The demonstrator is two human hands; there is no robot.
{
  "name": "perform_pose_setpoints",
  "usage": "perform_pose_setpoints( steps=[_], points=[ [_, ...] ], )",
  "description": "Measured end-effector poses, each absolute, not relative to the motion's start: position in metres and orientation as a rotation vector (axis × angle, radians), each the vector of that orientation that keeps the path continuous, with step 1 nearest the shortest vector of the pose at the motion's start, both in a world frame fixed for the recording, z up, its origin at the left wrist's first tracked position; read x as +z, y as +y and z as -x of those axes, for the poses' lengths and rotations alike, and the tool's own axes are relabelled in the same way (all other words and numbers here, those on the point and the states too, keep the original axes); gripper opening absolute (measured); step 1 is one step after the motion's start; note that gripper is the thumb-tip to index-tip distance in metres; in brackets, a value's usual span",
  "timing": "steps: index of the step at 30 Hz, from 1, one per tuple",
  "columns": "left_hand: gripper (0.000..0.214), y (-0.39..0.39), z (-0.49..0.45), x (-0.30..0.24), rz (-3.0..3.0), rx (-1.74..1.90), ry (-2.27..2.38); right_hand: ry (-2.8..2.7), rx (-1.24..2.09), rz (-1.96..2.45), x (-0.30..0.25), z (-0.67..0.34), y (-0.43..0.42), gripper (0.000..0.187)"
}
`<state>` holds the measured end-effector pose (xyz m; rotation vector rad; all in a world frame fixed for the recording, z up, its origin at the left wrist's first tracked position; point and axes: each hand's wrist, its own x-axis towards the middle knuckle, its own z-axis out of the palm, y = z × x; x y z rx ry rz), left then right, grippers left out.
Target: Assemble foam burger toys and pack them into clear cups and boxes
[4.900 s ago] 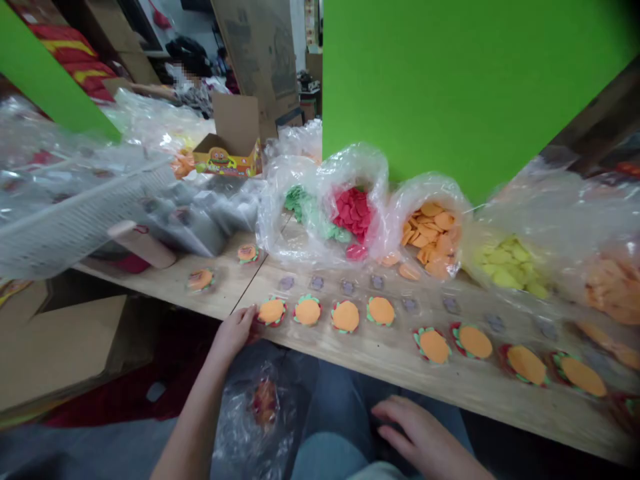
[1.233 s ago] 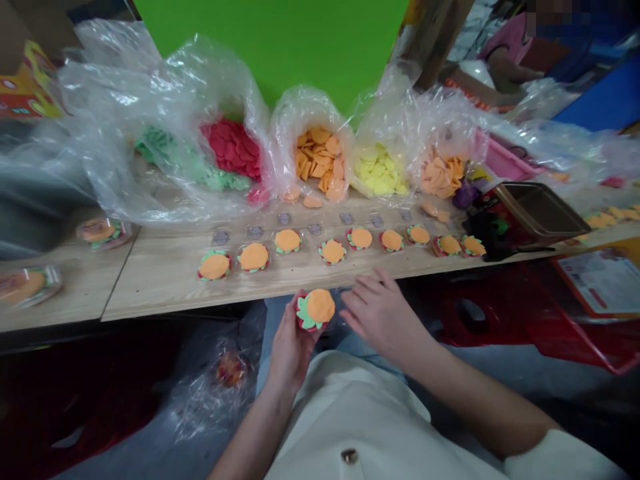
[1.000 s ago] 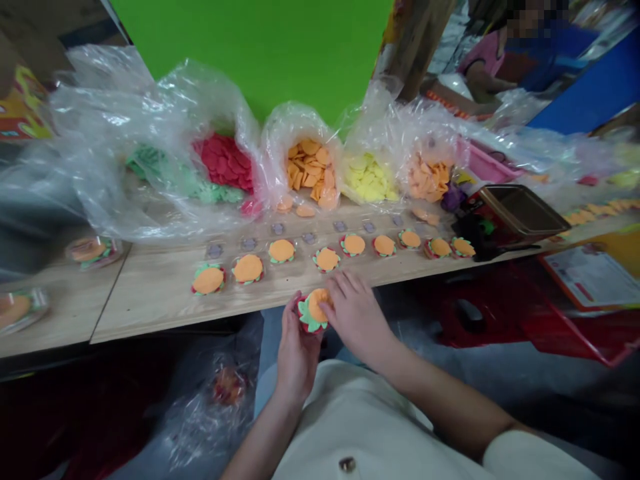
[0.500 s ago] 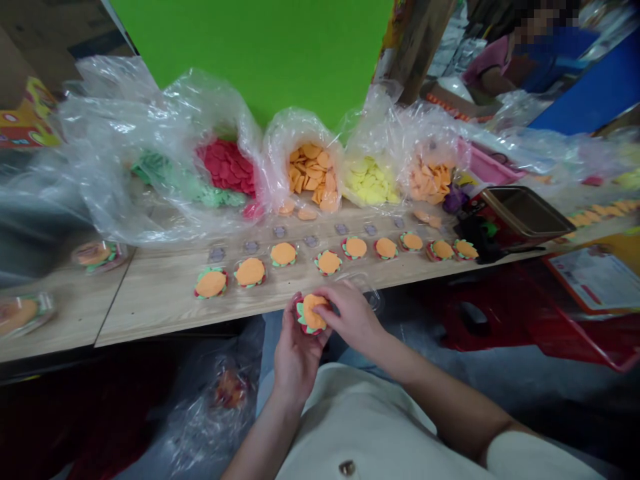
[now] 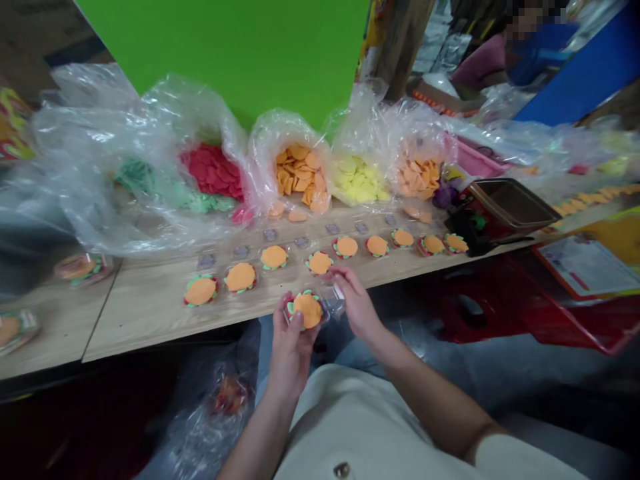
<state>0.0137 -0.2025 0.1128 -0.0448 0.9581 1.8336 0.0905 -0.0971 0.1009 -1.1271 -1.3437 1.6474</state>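
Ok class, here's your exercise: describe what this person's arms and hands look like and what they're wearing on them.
Both hands are bare: the left hand and right hand wear no gloves, and no watch shows. The person wears a cream-white short-sleeved top with a small round dark button; its right sleeve leaves the forearm uncovered.

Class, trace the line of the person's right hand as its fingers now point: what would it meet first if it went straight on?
Likely the orange felt burger just beyond the fingertips of the right hand, though depth is unclear.
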Motion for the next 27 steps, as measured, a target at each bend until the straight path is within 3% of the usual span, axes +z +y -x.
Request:
perform_pose_setpoints(
  steps=[7, 11, 14, 27],
  points=[
    [0.042, -0.203, -0.019, 0.114, 0.11, 1.84, 1.063, -2.01, 0.981, 0.857, 0.116, -0.068, -0.131, 0.039],
    [0.045, -0.2, -0.017, 0.118, 0.07, 1.846, 1.108, -1.855, 1.243, 1.037, 0.114, -0.077, -0.11, 0.029],
    [0.046, -0.197, -0.018, 0.122, 0.014, 1.827, 1.156, -1.935, 1.391, 1.102, 0.115, -0.084, -0.089, 0.037],
    [0.037, -0.204, 0.009, 0.133, -0.255, 1.485, 1.115, -2.304, 1.063, 0.835, 0.127, -0.087, -0.074, 0.042]
  ],
)
